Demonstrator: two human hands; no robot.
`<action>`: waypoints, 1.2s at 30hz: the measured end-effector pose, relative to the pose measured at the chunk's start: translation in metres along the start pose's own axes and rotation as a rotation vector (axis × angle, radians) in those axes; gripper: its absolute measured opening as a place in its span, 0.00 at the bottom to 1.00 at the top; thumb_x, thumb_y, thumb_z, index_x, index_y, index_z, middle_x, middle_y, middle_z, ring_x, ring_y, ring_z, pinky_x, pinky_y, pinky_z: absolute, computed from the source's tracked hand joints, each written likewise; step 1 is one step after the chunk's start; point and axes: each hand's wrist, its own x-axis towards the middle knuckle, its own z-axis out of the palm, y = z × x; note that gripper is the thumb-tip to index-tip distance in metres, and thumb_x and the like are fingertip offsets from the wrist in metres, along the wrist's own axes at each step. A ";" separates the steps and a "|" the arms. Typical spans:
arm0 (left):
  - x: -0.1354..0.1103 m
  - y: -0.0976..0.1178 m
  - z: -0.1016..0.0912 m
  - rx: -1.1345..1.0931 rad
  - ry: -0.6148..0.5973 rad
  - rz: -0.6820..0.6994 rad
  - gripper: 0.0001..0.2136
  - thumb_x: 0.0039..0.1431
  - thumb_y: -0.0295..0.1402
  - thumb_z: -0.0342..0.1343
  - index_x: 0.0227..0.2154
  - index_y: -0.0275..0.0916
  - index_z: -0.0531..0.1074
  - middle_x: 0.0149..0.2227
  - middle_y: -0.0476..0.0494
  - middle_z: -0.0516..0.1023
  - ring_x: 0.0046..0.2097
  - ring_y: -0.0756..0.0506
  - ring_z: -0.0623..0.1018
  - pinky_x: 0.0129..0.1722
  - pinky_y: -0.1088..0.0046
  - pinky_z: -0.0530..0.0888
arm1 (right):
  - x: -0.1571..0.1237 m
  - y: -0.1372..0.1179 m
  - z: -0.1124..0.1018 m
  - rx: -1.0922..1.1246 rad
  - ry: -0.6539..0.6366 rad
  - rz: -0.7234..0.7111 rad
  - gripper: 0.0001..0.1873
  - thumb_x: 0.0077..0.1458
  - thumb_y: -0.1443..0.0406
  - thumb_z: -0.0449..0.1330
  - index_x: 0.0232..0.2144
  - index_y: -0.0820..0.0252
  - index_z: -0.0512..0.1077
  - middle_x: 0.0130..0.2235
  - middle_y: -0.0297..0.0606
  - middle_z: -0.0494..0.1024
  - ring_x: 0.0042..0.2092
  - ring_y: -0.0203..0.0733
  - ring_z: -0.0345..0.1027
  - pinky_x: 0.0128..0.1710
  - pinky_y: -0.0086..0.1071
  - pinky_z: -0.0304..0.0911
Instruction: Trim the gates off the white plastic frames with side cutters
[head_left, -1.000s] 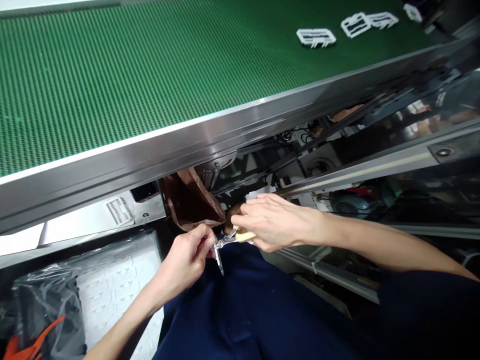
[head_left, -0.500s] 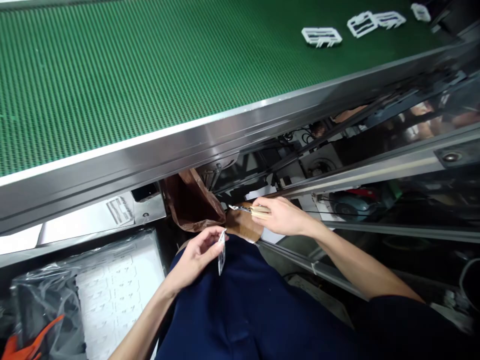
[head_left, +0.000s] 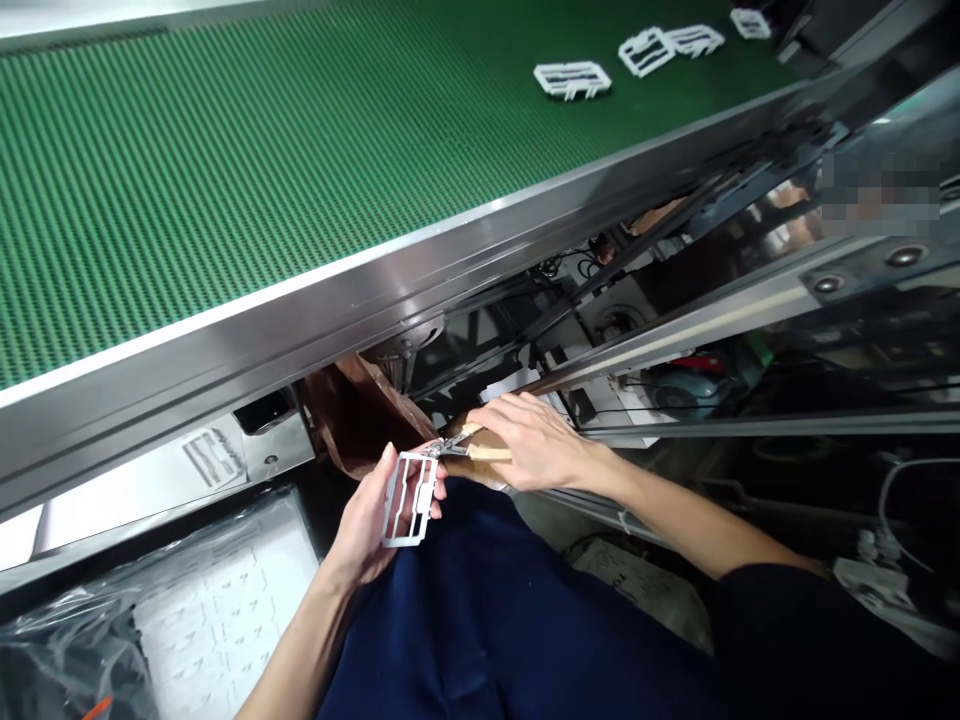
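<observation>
From the head camera, the person's left hand (head_left: 366, 530) is held up in the near middle of the view, over a navy garment (head_left: 487, 620) on the person's own front. Its fingers are curled and the thumb stands upright, together gripping a white lattice frame (head_left: 409, 497) by its edges, so the frame sits upright against the palm side of the hand. The right hand (head_left: 536, 445) reaches in from the right, its fingers lying close together and closed around the pale handle of a pair of nippers (head_left: 480, 452). The steel tips of the nippers meet the frame at its upper right corner, though they are small in view and seem to bite there rather than clearly doing so.

Just behind both hands, a brown paper bag (head_left: 360, 420) hangs open from under the edge of a stainless steel rail (head_left: 300, 320), and the right hand rests close against a fold of brown paper. The rail runs along the near edge of a green studded conveyor belt (head_left: 225, 200). Four more white frames (head_left: 572, 80) lie apart from one another on the belt at the far right. Wiring and dark machinery (head_left: 615, 320) fill the space below the rail. At the near left, clear plastic sheeting (head_left: 75, 640) covers a stack of white moulded sheets (head_left: 225, 620).
</observation>
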 end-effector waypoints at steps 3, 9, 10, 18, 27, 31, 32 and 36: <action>-0.001 -0.001 0.000 -0.001 0.016 -0.005 0.20 0.63 0.42 0.45 0.46 0.30 0.71 0.37 0.37 0.76 0.29 0.48 0.74 0.30 0.75 0.73 | 0.001 0.001 -0.001 -0.021 -0.009 -0.016 0.17 0.53 0.59 0.55 0.44 0.59 0.67 0.38 0.38 0.72 0.39 0.41 0.62 0.38 0.32 0.52; -0.002 0.000 -0.002 0.001 0.035 -0.006 0.20 0.63 0.42 0.46 0.46 0.31 0.71 0.38 0.37 0.76 0.30 0.48 0.74 0.30 0.74 0.73 | 0.003 0.002 -0.001 -0.067 -0.013 -0.041 0.13 0.52 0.59 0.54 0.39 0.58 0.68 0.32 0.35 0.71 0.34 0.38 0.63 0.33 0.30 0.51; -0.002 0.000 -0.002 0.006 0.038 -0.007 0.20 0.63 0.42 0.46 0.46 0.31 0.71 0.37 0.37 0.76 0.30 0.48 0.74 0.30 0.73 0.73 | 0.003 0.001 -0.002 -0.073 -0.021 -0.041 0.12 0.52 0.59 0.54 0.38 0.58 0.68 0.31 0.34 0.71 0.32 0.38 0.62 0.31 0.30 0.50; -0.002 0.002 0.000 -0.033 0.010 -0.010 0.19 0.64 0.41 0.44 0.41 0.29 0.73 0.33 0.38 0.75 0.29 0.48 0.74 0.29 0.74 0.73 | 0.005 0.002 0.000 0.105 -0.058 0.026 0.09 0.52 0.60 0.55 0.35 0.56 0.68 0.29 0.32 0.71 0.28 0.34 0.62 0.26 0.28 0.45; 0.002 0.017 -0.002 -0.290 -0.009 0.037 0.20 0.64 0.34 0.41 0.50 0.25 0.67 0.36 0.35 0.75 0.37 0.43 0.76 0.37 0.65 0.76 | 0.011 0.024 -0.042 0.707 0.170 0.096 0.11 0.54 0.62 0.55 0.39 0.61 0.63 0.38 0.37 0.71 0.35 0.35 0.65 0.34 0.30 0.61; 0.002 0.022 -0.006 -0.358 -0.029 0.076 0.20 0.64 0.34 0.41 0.51 0.24 0.66 0.38 0.34 0.76 0.39 0.42 0.76 0.41 0.62 0.75 | 0.019 0.030 -0.104 0.665 0.617 -0.058 0.05 0.53 0.66 0.57 0.34 0.61 0.66 0.30 0.35 0.71 0.26 0.32 0.63 0.25 0.30 0.58; 0.001 0.023 -0.007 -0.370 -0.032 0.086 0.20 0.64 0.34 0.40 0.51 0.24 0.66 0.38 0.34 0.76 0.40 0.42 0.76 0.41 0.62 0.75 | 0.024 0.031 -0.120 0.619 0.742 -0.104 0.05 0.52 0.68 0.58 0.33 0.61 0.67 0.28 0.35 0.69 0.25 0.32 0.63 0.24 0.30 0.57; -0.004 0.025 -0.009 -0.398 -0.031 0.123 0.20 0.64 0.33 0.41 0.51 0.24 0.66 0.39 0.34 0.76 0.41 0.41 0.76 0.42 0.61 0.75 | 0.058 0.035 -0.184 0.426 0.952 -0.048 0.09 0.53 0.65 0.58 0.38 0.59 0.68 0.35 0.34 0.69 0.36 0.33 0.67 0.35 0.29 0.58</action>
